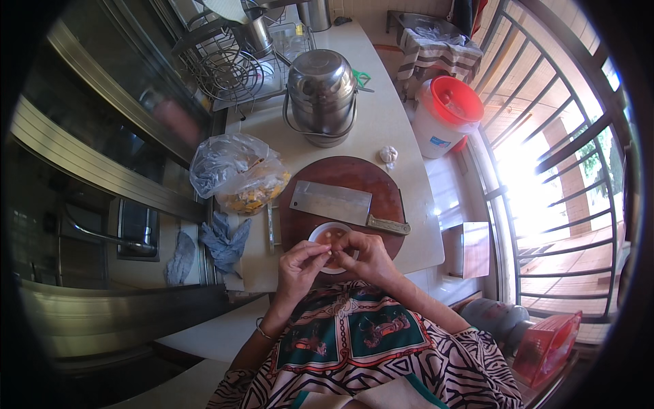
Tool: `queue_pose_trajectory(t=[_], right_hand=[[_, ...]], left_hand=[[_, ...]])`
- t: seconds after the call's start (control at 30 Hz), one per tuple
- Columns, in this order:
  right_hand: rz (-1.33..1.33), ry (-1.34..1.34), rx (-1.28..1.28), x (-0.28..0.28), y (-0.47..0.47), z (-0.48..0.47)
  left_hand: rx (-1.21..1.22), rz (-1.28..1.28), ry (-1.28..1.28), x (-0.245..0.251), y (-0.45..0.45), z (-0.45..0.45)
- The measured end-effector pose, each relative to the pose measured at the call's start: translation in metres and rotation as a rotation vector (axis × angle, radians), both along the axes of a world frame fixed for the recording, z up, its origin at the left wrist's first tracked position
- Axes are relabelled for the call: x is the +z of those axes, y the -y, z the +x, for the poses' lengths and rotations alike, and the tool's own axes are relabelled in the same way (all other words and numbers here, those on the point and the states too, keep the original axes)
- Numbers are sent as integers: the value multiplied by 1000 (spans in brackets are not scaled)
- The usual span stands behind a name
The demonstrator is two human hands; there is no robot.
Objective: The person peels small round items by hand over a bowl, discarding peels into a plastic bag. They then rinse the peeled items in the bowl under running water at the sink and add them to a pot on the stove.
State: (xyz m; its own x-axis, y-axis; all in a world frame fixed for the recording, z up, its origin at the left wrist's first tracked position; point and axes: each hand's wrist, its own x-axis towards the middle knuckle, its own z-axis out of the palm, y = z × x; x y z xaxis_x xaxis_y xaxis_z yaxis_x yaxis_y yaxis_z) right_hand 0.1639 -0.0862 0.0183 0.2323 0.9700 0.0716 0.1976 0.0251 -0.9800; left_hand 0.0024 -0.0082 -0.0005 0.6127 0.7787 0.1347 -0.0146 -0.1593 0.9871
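Note:
My left hand (299,266) and my right hand (373,258) meet fingertip to fingertip over a small white bowl (316,231). Pinched between them is a small pale piece (332,249), seemingly a garlic clove; the fingers mostly hide it. Reddish liquid with several pale bits fills part of the bowl, which sits at the near edge of a round dark-red cutting board (352,171). Just beyond it, a cleaver (332,203) lies flat on the board, its handle (389,225) pointing right. A garlic bulb (389,154) rests on the counter past the board.
A lidded steel pot (322,97) stands behind the board. Left lie a plastic bag (235,163) of yellow-orange pieces and a grey-blue cloth (225,243). A wire dish rack (230,74) is at the back left. Right of the counter, a red basin (457,97) tops a white bucket (434,130).

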Motion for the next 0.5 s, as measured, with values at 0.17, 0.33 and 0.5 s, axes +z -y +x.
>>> queue_pose_trajectory(t=[0.17, 0.33, 0.5], right_hand=[[-43, 0, -37, -1, 0, -4], [-5, -60, -42, -2, 0, -5], [-8, -184, -44, -12, -1, -6]], left_hand=[[-7, -12, -10, 1, 1, 0], [-8, -202, -4, -3, 2, 0], [-36, -478, 145, -12, 3, -1]])
